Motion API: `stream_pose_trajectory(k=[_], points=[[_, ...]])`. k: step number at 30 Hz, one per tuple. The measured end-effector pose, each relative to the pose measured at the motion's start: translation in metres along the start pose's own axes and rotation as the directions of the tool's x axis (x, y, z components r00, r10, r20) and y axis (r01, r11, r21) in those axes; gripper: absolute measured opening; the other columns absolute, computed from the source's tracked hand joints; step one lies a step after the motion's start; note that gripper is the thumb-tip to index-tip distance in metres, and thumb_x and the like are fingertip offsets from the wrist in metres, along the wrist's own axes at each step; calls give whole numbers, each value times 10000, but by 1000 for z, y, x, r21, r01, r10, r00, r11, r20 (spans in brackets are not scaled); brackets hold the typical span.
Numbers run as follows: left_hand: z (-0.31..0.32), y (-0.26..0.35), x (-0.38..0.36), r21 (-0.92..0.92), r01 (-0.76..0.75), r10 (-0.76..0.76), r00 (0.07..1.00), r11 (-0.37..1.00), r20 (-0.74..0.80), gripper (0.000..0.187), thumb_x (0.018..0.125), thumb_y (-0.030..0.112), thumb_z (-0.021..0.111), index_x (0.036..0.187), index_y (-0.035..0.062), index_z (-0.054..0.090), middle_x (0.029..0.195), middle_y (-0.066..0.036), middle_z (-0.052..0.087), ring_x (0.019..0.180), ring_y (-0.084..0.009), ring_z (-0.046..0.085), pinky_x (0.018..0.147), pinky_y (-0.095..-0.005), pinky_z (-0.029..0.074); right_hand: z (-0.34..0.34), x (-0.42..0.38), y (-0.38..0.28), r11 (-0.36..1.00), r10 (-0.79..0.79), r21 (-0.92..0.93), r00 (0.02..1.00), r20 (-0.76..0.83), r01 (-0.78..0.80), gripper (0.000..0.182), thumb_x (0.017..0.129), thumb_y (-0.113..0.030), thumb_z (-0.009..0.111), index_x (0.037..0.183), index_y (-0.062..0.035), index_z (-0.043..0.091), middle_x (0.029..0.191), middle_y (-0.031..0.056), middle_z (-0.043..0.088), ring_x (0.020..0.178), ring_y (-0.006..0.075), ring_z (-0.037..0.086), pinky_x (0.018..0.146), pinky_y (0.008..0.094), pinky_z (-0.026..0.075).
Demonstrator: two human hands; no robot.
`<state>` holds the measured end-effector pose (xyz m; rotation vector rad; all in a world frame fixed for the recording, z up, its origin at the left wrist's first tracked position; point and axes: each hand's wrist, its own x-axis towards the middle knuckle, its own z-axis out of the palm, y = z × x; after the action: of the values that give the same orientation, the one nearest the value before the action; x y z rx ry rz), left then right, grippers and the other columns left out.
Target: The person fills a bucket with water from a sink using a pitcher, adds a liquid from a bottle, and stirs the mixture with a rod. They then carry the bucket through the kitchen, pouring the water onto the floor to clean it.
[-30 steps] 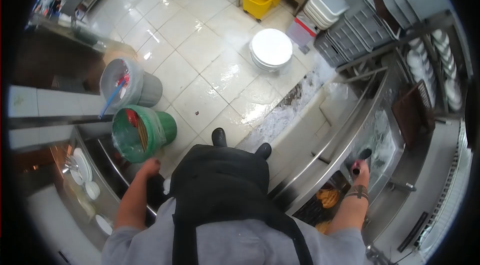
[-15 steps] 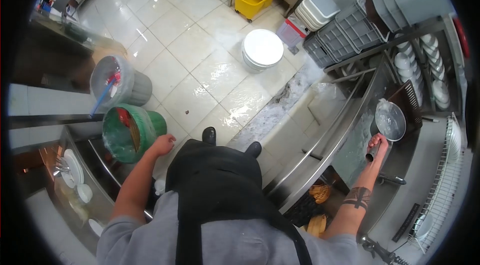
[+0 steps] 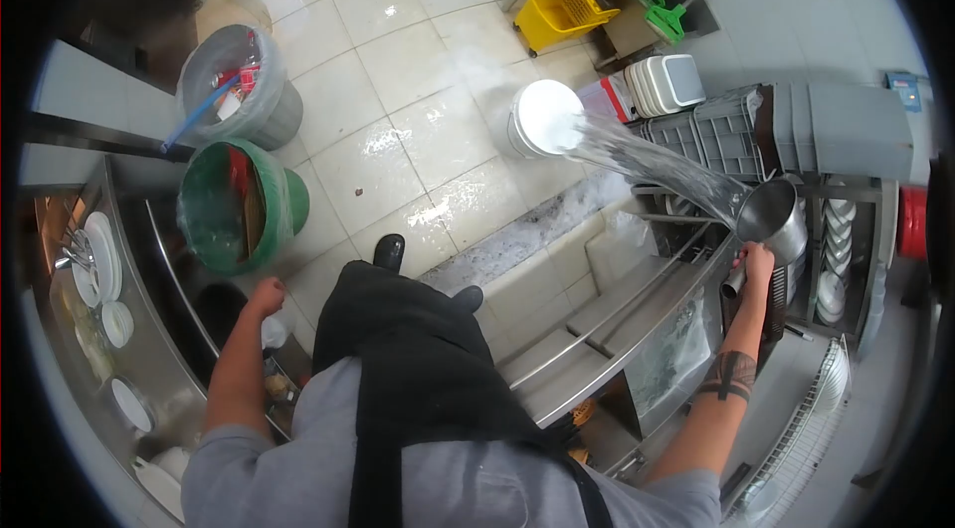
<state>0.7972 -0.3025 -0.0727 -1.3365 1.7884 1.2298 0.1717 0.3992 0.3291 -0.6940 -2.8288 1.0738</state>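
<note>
My right hand (image 3: pixel 756 257) is wrapped round the handle of a steel saucepan (image 3: pixel 786 229), tilted with its mouth toward the floor. A broad stream of water (image 3: pixel 667 165) flies from the saucepan to the white bucket (image 3: pixel 549 120) and splashes over its top. Below my right hand is a sink filled with water (image 3: pixel 668 361). My left hand (image 3: pixel 264 297) hangs at my side with its fingers curled in and nothing visible in them. Close by it stands a green bin (image 3: pixel 298 202) with a plastic liner.
A grey bin (image 3: pixel 282 120) holding rubbish stands beyond the green one. Farther off are a yellow mop bucket (image 3: pixel 557 20) and stacked grey crates (image 3: pixel 731 130). Foam lies along the floor channel (image 3: pixel 527 239). Dishes (image 3: pixel 99 249) sit on the left counter, and a wire rack (image 3: pixel 801 438) is at right.
The saucepan has risen from over the sink and tipped; its water now streams toward the white bucket. My left hand's fingers have curled in. The view has turned.
</note>
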Motion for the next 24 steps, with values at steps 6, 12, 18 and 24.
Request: stream_pose_trajectory(k=[6, 12, 18, 24], points=[[25, 2, 5, -50, -7, 7, 1000, 999, 6, 221, 815, 26, 616, 1026, -34, 640, 868, -176, 681, 766, -277, 690, 679, -389, 551, -13, 4, 3, 926, -157, -363, 982, -107, 109, 361, 775, -127, 547, 1067, 85, 554, 754, 194, 630, 542, 287, 646, 511, 419, 533], [62, 51, -25, -90, -157, 154, 987, 983, -39, 223, 820, 32, 623, 1038, -14, 648, 920, -168, 686, 801, -274, 697, 701, -388, 555, -134, 80, 350, 481, -251, -864, 968, 27, 149, 294, 814, -179, 568, 929, 85, 626, 975, 326, 636, 932, 474, 640, 858, 512, 501], [75, 38, -61, 283, -97, 91, 995, 954, 32, 338, 758, 93, 581, 1057, 2, 710, 1057, -224, 691, 993, -360, 665, 876, -404, 527, -108, 2, 511, 574, 735, -627, 669, 112, -526, 236, 919, -208, 549, 907, -14, 683, 697, 126, 652, 559, 265, 636, 516, 389, 516], [77, 120, -134, 571, -150, 134, 989, 807, 70, 331, 781, 107, 556, 1057, 12, 711, 997, -204, 716, 927, -333, 694, 826, -403, 541, -18, -42, 551, 495, 510, 483, 692, 511, -722, 186, 867, -137, 531, 683, -129, 501, 618, 20, 485, 529, 162, 479, 489, 286, 434]])
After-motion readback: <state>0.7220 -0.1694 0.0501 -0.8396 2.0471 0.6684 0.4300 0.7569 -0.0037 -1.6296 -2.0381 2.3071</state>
